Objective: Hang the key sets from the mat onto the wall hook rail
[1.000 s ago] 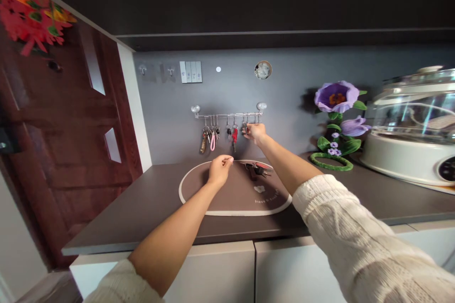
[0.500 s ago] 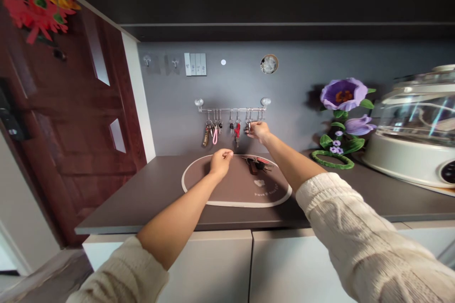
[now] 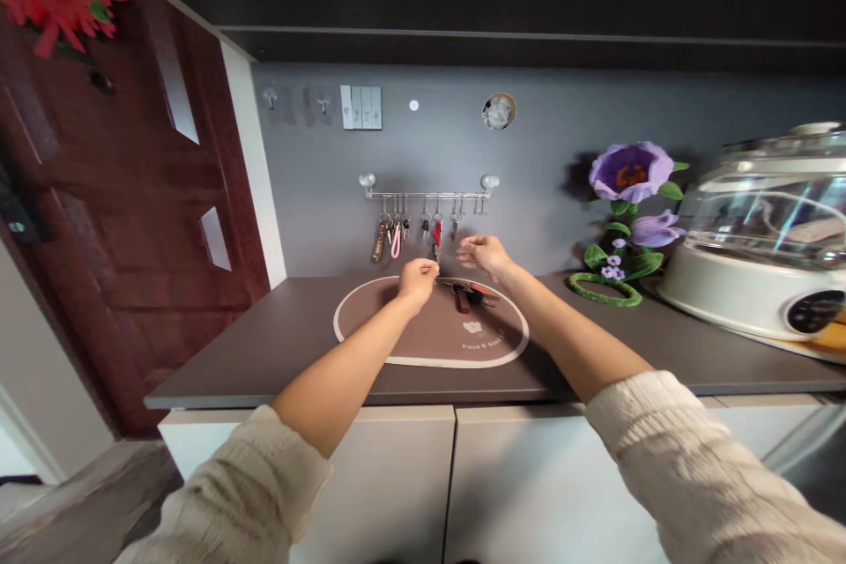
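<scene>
Since the earlier frames, the right hand (image 3: 486, 253) has dropped from the key rail (image 3: 427, 193) and now hovers with fingers loosely spread, empty. Head view: the left hand (image 3: 417, 279) is curled, fingertips pinched together near the red key (image 3: 436, 234); whether it grips anything cannot be determined. A key bunch (image 3: 469, 293) lies on the oval mat (image 3: 370, 328), just below the right hand.

There is just one camera, worn on the person's head. It looks forward and down along both arms at the surface (image 3: 264, 352) and the wall (image 3: 542, 220) behind it, from about an arm away.
</scene>
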A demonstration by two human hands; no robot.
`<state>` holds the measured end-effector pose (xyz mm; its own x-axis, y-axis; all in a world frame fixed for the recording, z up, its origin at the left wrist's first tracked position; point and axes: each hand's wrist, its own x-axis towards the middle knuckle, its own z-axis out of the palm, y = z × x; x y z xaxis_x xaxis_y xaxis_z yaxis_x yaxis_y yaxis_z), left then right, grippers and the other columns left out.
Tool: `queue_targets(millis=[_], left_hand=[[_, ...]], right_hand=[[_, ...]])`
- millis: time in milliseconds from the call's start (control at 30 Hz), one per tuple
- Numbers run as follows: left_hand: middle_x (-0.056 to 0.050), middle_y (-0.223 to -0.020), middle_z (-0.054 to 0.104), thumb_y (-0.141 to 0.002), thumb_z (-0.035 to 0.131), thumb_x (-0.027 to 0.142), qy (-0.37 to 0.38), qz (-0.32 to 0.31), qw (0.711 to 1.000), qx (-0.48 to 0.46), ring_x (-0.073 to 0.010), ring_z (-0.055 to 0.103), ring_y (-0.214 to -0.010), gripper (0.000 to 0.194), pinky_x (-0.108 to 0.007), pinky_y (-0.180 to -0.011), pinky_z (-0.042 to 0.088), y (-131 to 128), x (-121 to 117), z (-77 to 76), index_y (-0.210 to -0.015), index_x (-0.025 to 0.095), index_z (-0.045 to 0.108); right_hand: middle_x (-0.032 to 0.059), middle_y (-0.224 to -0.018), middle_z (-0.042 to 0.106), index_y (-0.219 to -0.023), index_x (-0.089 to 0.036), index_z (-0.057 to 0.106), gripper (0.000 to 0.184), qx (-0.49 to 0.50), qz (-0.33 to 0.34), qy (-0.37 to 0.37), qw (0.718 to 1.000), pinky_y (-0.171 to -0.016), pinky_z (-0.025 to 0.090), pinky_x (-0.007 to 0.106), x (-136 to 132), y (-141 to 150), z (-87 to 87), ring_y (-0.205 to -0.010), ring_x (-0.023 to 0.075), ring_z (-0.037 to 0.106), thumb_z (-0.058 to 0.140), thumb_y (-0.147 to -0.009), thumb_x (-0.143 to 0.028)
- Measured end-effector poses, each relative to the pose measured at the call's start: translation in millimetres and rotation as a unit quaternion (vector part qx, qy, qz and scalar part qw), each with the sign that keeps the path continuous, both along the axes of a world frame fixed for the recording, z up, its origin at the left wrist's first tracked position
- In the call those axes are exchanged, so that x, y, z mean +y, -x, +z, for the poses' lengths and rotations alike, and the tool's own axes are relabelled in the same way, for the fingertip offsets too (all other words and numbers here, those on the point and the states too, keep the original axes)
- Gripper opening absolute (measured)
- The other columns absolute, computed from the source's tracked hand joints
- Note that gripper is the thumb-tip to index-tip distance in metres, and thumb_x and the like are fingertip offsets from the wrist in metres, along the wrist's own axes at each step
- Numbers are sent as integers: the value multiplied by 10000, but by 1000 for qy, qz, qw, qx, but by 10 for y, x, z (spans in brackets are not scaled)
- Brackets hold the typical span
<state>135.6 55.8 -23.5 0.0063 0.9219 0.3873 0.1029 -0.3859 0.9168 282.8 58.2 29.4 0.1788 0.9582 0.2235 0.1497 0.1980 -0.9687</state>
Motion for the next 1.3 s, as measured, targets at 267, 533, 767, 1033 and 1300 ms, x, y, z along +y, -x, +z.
queue_targets(millis=[267, 533, 767, 1033, 1300], left_hand=[[-59, -752, 647, -727, 529, 188, -63, -10, 993, 97, -137, 582, -712, 125, -276, -715, 450, 58, 8, -220, -779, 133, 628], [-61, -771, 652, -744, 513, 193, -101, -23, 986, 134, -144, 588, -733, 132, -285, -733, 459, 70, 6, -220, -782, 138, 627], [-58, -783, 654, -751, 508, 194, -123, -22, 980, 157, -146, 591, -751, 135, -288, -749, 460, 60, 3, -214, -794, 142, 625], [-70, -840, 658, -755, 510, 204, -139, -27, 979, 150, -147, 594, -795, 153, -285, -770, 459, 36, 15, -211, -833, 135, 623], [-77, -892, 658, -757, 511, 192, -123, -47, 983, 126, -139, 591, -804, 170, -284, -777, 459, 9, -16, -198, -876, 132, 617]], right_hand=[[6, -685, 641, -706, -169, 639, 89, -356, -12, -113, 928, -615, 416, 220, -216, -172, -398, -622, 113, 549, 581, -699, -237], [58, -855, 654, -776, -179, 689, 130, -555, -24, -107, 824, -705, 392, 225, -221, -300, -451, -780, 157, 567, 588, -712, -229], [37, -785, 662, -720, -185, 688, 151, -578, 5, -110, 808, -674, 376, 218, -196, -306, -459, -718, 142, 557, 539, -719, -163], [38, -714, 648, -699, -158, 642, 133, -495, -18, -104, 863, -616, 381, 204, -298, -280, -362, -634, 117, 541, 511, -710, -142], [7, -645, 585, -707, -149, 574, 122, -345, 4, -102, 933, -613, 377, 227, -317, -330, -291, -591, 106, 490, 500, -722, -245]])
